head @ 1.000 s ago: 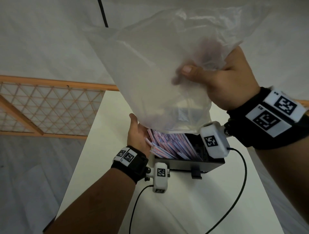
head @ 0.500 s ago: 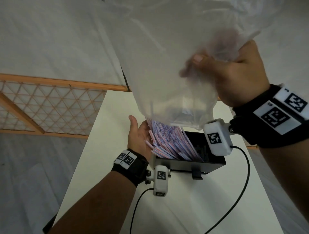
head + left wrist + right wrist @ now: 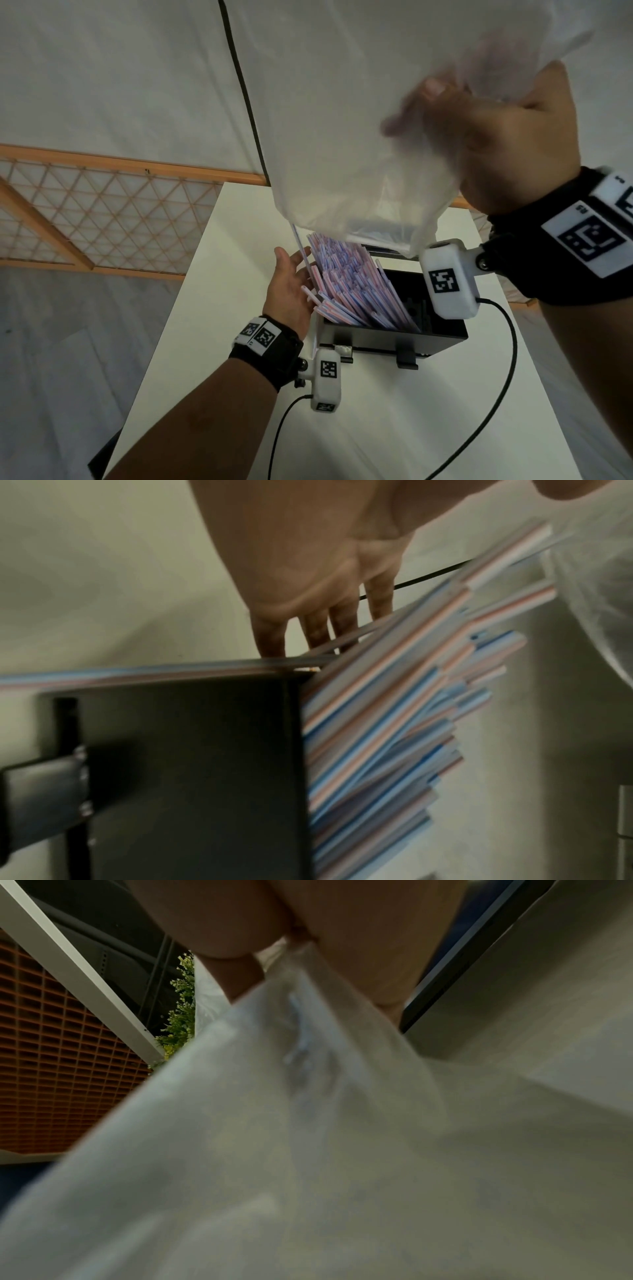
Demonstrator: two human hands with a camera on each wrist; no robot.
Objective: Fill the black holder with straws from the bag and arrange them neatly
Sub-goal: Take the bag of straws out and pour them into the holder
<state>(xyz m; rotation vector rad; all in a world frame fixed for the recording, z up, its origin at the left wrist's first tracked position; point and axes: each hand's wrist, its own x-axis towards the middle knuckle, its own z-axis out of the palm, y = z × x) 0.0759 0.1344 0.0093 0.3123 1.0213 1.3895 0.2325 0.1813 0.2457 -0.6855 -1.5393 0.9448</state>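
A black holder (image 3: 442, 337) stands on the white table (image 3: 376, 428). Several pink-and-blue striped straws (image 3: 346, 281) lean out of its left end, slanting up to the left. My left hand (image 3: 291, 284) is open beside them, palm against the leaning straws; in the left wrist view the straight fingers (image 3: 274, 631) reach past the holder (image 3: 192, 777) and the straws (image 3: 383, 718). My right hand (image 3: 507, 137) grips a translucent plastic bag (image 3: 342, 120), raised above the holder with its mouth hanging down. In the right wrist view the bag (image 3: 308, 1150) fills the frame.
A wooden lattice screen (image 3: 102, 219) stands beyond the table's left side over a grey floor. Black cables (image 3: 493, 394) from the wrist cameras trail across the table in front of the holder. A dark cord (image 3: 239, 85) runs down the white backdrop.
My right hand has lifted the bag higher and to the right. More of the straws now stands bare below the bag's mouth, leaning against my left palm.
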